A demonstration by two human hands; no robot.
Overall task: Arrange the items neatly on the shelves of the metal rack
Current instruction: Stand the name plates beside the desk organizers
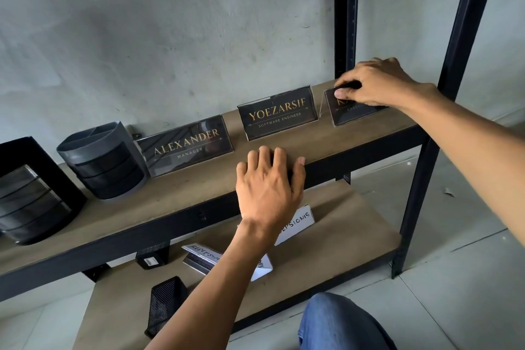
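Three clear acrylic nameplates with black cards stand in a row on the upper wooden shelf (284, 150) of the black metal rack. The left one reads ALEXANDER (186, 145), the middle one YOEZARSIF (277, 115). My right hand (377, 84) pinches the top edge of the third nameplate (349, 113) at the shelf's right end and hides most of its text. My left hand (268, 185) rests on the shelf's front edge, fingers laid over the board.
A round grey organizer (105, 160) and a black drawer unit (31, 193) stand at the upper shelf's left. On the lower shelf (341, 236) lie white signs (298, 223), a mesh holder (166, 304) and a small black box (152, 257). Rack posts (454, 65) rise at right. My knee (341, 324) is below.
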